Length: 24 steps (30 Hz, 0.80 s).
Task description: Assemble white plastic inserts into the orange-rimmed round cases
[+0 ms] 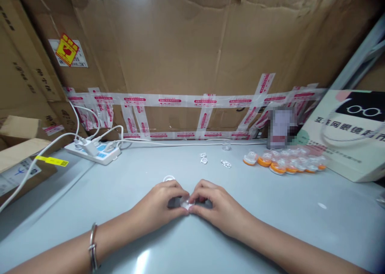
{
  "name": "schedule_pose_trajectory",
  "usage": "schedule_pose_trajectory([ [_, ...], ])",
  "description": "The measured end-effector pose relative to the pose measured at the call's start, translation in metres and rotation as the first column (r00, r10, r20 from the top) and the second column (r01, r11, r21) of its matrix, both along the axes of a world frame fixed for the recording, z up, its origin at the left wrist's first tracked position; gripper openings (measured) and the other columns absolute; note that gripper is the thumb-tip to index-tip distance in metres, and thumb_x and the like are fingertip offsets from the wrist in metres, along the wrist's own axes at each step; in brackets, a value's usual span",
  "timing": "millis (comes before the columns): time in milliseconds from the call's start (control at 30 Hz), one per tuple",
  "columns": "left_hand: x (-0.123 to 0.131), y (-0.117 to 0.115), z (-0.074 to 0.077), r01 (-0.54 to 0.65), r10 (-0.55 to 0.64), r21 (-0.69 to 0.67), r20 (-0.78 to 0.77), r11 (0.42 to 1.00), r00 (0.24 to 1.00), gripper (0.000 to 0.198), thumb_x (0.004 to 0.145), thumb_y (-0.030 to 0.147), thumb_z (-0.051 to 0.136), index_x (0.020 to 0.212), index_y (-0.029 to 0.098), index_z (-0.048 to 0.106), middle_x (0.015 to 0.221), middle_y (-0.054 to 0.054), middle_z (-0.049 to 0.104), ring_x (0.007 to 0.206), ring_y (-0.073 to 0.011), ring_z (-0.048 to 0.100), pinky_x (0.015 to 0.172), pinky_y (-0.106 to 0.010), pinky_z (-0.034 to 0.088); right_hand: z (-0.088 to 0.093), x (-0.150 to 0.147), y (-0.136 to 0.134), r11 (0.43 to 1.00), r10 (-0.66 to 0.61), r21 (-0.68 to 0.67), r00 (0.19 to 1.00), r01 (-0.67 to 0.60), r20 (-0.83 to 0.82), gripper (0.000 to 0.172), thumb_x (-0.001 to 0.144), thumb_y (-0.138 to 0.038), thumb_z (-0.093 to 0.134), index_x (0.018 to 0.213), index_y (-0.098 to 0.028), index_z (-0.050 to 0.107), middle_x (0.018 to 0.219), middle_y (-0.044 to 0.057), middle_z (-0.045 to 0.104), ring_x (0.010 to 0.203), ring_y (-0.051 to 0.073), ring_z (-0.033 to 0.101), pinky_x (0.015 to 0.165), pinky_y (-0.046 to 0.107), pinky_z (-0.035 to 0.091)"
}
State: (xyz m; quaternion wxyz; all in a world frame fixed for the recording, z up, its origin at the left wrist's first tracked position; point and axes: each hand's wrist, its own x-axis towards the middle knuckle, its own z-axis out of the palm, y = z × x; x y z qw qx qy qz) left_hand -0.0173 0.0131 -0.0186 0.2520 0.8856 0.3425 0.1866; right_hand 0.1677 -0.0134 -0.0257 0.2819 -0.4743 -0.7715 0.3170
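Observation:
Just above the table, my left hand (165, 198) and my right hand (212, 204) meet fingertip to fingertip around a small clear plastic cup-like piece (187, 204). Something white shows inside or under it; the fingers hide part of it. Both hands are closed on this piece from opposite sides. Behind my left fingers lies a white plastic ring (169, 178), partly covered by the hand. Farther back are small white wheel-shaped plastic parts (203, 160) and a similar white part (226, 164). A clear plastic cup (226, 146) stands near the back edge.
Several clear-topped units with orange bases (278, 168) are grouped at the back right, before a pixelated upright object (279, 127) and a paper bag (351, 133). A power strip (93, 150) with white cables sits back left, near an open carton (24, 166). A large cardboard box (180, 45) walls the rear.

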Motion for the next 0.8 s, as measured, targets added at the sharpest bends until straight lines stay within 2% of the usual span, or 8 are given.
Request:
schedule_pose_trajectory([
  [433,0.007,-0.006,0.002,-0.034,0.034,-0.033,-0.02,0.999,0.999,0.017,0.072,0.022,0.066,0.089,0.018,0.066,0.082,-0.003,0.061,0.079,-0.0169,0.054,0.07,-0.026,0.04,0.014,-0.003,0.005,0.971,-0.058,-0.229,0.996,0.071,0.063,0.003,0.07,-0.014,0.061,0.072,-0.016,0.061,0.069,-0.001,0.055,0.066,0.012,0.052,0.06,0.021,0.039],
  [600,0.009,-0.008,0.004,-0.048,0.047,-0.037,-0.021,0.998,0.999,0.015,0.073,0.021,0.066,0.087,0.018,0.066,0.081,-0.002,0.06,0.076,-0.0158,0.054,0.068,-0.025,0.04,0.014,-0.002,0.005,0.989,-0.031,-0.137,0.988,0.051,0.149,0.003,0.07,-0.017,0.06,0.072,-0.016,0.061,0.071,0.001,0.059,0.068,0.013,0.054,0.06,0.022,0.04],
  [800,0.013,-0.011,0.005,-0.059,0.058,-0.029,-0.047,0.998,0.997,0.014,0.072,0.02,0.064,0.086,0.017,0.065,0.078,-0.002,0.059,0.075,-0.0161,0.054,0.068,-0.025,0.04,0.022,-0.007,-0.002,0.999,-0.035,0.016,0.926,0.032,0.375,0.008,0.067,-0.012,0.058,0.073,-0.015,0.063,0.074,0.004,0.062,0.069,0.015,0.056,0.062,0.024,0.04],
])
